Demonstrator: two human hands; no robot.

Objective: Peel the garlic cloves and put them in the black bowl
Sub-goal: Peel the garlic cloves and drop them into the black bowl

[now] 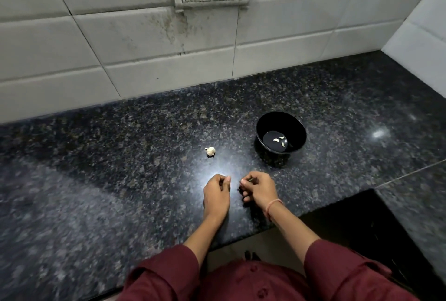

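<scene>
Beyond my right hand [258, 192], the black bowl [296, 129] holds a few peeled cloves [275, 140]. My left hand [217, 195] and the right are curled; I cannot tell what they grip.

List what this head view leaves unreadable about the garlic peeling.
1. Head view: whatever the left hand and right hand hold, if anything; their curled fingers hide it.
2. Head view: the count of cloves in the black bowl; too small.
3. Head view: how many cloves the garlic bulb has; too small, its far side hidden.
</scene>
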